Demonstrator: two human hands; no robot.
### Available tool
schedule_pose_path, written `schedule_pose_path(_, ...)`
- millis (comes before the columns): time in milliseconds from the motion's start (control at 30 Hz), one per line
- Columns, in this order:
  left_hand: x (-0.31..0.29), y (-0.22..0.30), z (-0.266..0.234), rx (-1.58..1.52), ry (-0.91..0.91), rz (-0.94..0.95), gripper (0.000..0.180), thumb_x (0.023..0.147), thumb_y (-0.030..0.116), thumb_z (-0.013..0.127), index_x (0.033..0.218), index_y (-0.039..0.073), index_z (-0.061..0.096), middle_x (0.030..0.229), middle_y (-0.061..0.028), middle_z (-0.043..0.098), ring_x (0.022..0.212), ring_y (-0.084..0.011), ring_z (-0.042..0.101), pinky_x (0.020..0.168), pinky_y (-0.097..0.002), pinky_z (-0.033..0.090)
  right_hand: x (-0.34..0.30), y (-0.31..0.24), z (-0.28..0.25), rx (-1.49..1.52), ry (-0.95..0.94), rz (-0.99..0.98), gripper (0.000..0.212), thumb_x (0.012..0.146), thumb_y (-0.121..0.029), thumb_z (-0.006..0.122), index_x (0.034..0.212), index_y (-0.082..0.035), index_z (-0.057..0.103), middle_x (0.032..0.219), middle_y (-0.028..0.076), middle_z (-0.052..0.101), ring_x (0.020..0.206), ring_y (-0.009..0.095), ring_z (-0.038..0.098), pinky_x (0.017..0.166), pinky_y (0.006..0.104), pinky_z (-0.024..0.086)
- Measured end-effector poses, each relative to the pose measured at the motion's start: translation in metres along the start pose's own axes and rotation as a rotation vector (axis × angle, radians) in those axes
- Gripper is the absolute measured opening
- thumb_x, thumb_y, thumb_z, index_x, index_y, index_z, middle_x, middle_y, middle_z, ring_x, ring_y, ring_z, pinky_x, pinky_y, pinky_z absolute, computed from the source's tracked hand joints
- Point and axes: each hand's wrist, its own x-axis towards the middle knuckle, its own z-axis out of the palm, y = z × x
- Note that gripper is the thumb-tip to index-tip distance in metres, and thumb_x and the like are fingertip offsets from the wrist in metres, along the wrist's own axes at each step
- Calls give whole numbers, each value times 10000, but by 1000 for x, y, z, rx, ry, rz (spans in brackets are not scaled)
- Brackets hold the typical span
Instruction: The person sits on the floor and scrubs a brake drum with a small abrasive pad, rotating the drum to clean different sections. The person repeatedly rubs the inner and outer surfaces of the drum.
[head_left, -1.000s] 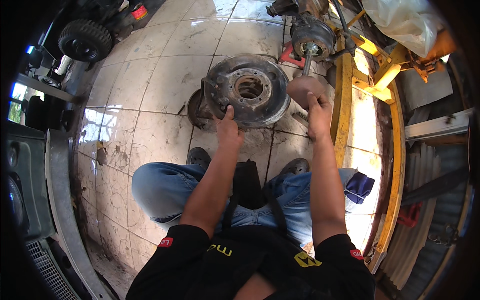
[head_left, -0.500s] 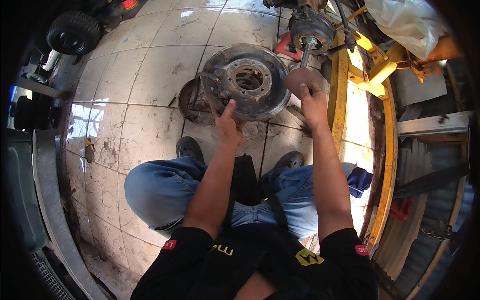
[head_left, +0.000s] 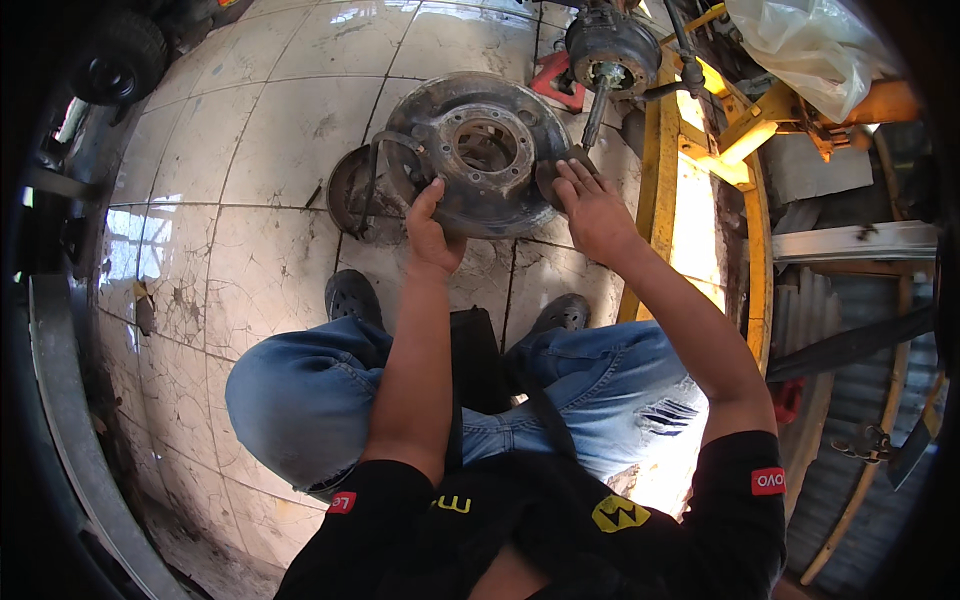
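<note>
A round, dark metal brake backing plate (head_left: pixel 478 207) with a bolt-holed central opening is tilted up in front of me over the tiled floor. My left hand (head_left: pixel 433 236) grips its near-left rim, thumb on the upper face and the other fingers hidden behind. At the right rim my right hand (head_left: pixel 600 217) has its fingers laid over a brown sheet, probably sandpaper (head_left: pixel 547 184), pressing it against the plate. A curved metal pipe (head_left: pixel 376 150) rises at the plate's left side. Behind it, a rusty round part (head_left: pixel 345 190) lies on the floor.
A hub (head_left: pixel 610 50) with a splined shaft (head_left: pixel 597 115) projects at the far right, beside a red object (head_left: pixel 556 80). A yellow metal frame (head_left: pixel 660 190) runs along my right, with a clear plastic bag (head_left: pixel 800 45) above. One tire (head_left: pixel 115 60) stands far left.
My right hand has come down and left, bringing the brown sheet onto the plate's right rim with the fingers flattened over it. My left hand keeps its grip. The whole view has shifted slightly.
</note>
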Motion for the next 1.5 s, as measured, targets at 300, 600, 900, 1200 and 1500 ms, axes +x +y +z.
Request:
schedule_pose_path(300,1,-4,7,15,56,106,398,899,264,567,1219,27,580,1157,-140,633,1060,-334,623,927,-510,499,-19,-37,20,182,-1,-164,728,871,18,500,1541,-95,238,1589,150,266,1482,340,218,1214,471,198)
schedule_pose_path(600,5,10,14,30,27,22,389,877,232,577,1208,27,593,1128,-134,661,1013,-327,653,911,-496,522,-20,-51,28,216,60,-86,782,830,44,532,1540,-55,219,1619,113,195,1515,291,113,1227,473,128)
schedule_pose_path(900,8,10,11,12,-6,40,399,869,232,585,1217,38,592,1167,-122,661,1052,-320,642,939,-483,508,-18,-49,17,193,-29,-113,817,822,16,544,1547,-12,168,1625,172,140,1517,323,77,1233,457,94)
schedule_pose_path(1200,6,10,16,49,17,40,408,871,241,588,1228,42,582,1172,-114,653,1047,-306,644,939,-485,507,-17,-48,20,83,26,-179,866,810,-19,592,1542,24,130,1618,209,125,1512,355,71,1232,472,87)
schedule_pose_path(1500,8,4,19,69,41,62,392,871,246,605,1207,44,591,1171,-105,653,1054,-300,639,951,-474,492,-19,-45,19,90,-21,-65,790,841,-7,541,1530,36,158,1608,216,154,1505,370,113,1216,475,141)
